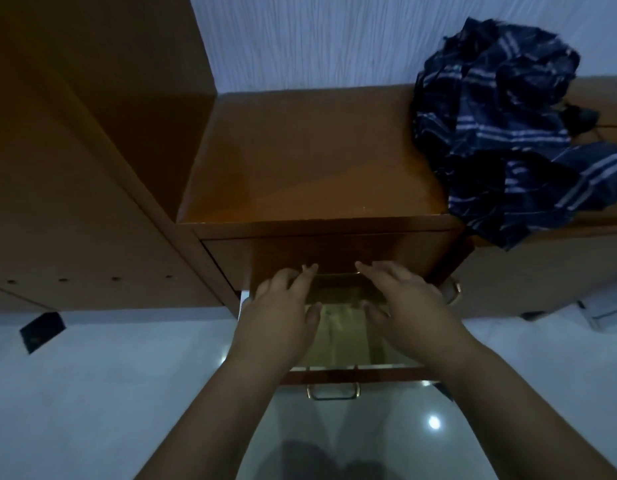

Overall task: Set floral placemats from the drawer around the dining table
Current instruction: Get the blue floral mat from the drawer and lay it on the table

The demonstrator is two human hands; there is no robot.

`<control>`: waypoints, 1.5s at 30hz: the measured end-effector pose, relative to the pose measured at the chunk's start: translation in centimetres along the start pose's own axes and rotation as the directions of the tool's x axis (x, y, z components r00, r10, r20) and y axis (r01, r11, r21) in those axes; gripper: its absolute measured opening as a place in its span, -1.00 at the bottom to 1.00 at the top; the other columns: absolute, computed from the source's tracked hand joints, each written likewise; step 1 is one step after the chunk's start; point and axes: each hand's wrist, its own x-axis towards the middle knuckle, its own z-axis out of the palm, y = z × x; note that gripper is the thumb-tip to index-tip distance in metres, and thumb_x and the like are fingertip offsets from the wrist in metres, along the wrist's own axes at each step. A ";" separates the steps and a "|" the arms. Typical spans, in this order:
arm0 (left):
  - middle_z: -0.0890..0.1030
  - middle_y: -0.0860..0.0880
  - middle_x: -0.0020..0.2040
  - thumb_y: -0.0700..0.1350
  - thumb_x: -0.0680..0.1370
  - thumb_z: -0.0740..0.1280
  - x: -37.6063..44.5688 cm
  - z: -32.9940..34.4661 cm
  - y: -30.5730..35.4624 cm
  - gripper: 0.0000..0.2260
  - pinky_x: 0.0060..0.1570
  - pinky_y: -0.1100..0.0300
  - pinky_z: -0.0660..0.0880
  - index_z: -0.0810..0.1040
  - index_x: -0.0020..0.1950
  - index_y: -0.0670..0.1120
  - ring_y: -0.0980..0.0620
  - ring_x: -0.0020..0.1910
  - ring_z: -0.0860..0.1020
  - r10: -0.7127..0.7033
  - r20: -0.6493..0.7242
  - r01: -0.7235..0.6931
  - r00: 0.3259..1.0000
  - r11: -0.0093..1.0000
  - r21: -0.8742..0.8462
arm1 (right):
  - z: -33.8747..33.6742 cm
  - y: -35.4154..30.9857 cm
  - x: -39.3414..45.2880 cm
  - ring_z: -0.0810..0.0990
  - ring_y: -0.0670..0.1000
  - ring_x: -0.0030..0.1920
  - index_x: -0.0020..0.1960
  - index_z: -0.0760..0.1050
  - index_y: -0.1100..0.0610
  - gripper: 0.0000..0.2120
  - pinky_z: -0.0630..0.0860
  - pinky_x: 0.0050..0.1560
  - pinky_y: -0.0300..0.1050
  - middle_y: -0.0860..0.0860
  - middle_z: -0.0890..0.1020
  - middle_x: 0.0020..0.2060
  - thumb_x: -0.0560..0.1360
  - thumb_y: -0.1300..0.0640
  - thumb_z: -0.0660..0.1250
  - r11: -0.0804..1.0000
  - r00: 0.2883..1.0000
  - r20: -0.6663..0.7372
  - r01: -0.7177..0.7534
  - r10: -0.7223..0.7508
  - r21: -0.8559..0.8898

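We are at the fetching step: the pulled-out brown wooden drawer (pixel 355 374) with its brass loop handle (pixel 333 391) stands open below us, and both hands reach into it. Our left hand (pixel 283 308) and right hand (pixel 409 301) hover with fingers straight and spread, gripping nothing yet. Inside lies something flat, yellowish and dimly lit, probably the floral placemats (pixel 338 334), though we cannot make out any pattern. Next we judge the hands must drop, pinch the stack's edges and lift it level. On the glossy orange-brown cabinet top (pixel 300 157) sits a crumpled navy striped cloth (pixel 508 133), soft and loosely folded.
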 end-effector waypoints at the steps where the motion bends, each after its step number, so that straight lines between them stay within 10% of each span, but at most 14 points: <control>1: 0.33 0.11 0.47 0.18 0.62 0.19 0.1 0.8 -0.2 -0.43 0.18 0.02 0.44 0.09 0.61 0.23 0.01 0.39 0.36 0.012 -0.021 -0.012 1.000 1.000 0.007 | 0.8 0.2 0.3 0.35 0.03 0.43 0.57 0.08 -0.28 -0.39 0.42 0.32 0.10 -0.13 0.27 0.51 0.58 -0.17 0.23 1.000 1.000 -0.021 0.001 -0.001 -0.004; 17: 0.53 0.12 0.26 0.12 0.63 0.21 -1.4 1.1 -0.4 -0.62 0.16 0.00 0.48 0.31 0.45 0.25 0.02 0.23 0.47 0.004 0.043 -0.002 0.999 0.999 -0.041 | 2.9 -1.3 -0.2 0.41 0.00 0.22 0.35 0.41 -0.21 -0.64 0.42 0.16 -0.01 -0.14 0.44 0.20 0.56 -0.18 0.23 0.998 0.997 -0.075 -0.039 0.034 -0.057; 24: 0.50 0.20 -0.01 0.08 0.63 0.21 -3.1 -3.3 0.4 -0.91 0.07 0.08 0.49 0.45 0.11 0.18 0.14 0.04 0.44 0.055 -0.213 -0.072 0.975 0.995 -0.073 | -0.9 -1.0 -2.7 0.54 -0.19 0.02 0.20 0.52 -0.19 -0.77 0.59 0.01 -0.08 -0.24 0.57 0.00 0.57 -0.13 0.25 0.996 0.984 -0.172 0.066 -0.053 0.067; 34: 0.51 0.12 0.36 0.15 0.60 0.24 -2.1 -4.6 -2.5 -0.52 0.39 -0.02 0.35 0.35 0.52 0.12 0.07 0.37 0.42 -0.047 -0.238 0.036 0.970 0.998 -0.051 | -3.6 0.5 -2.5 0.39 -0.06 0.31 0.54 0.25 -0.16 -0.45 0.30 0.28 -0.09 -0.17 0.51 0.30 0.58 -0.19 0.23 1.000 0.932 -0.364 -0.008 0.001 -0.016; 45: 0.53 0.13 0.28 0.30 0.58 0.17 -1.3 -4.9 -2.8 -0.43 0.35 -0.01 0.32 0.28 0.56 0.14 0.07 0.33 0.43 -0.036 -0.211 0.042 0.977 0.999 0.026 | -4.3 1.2 -1.8 0.45 -0.14 0.03 0.58 0.15 -0.17 -0.38 0.34 0.18 -0.08 -0.30 0.42 -0.07 0.57 -0.28 0.17 1.000 0.941 -0.339 -0.013 0.005 -0.021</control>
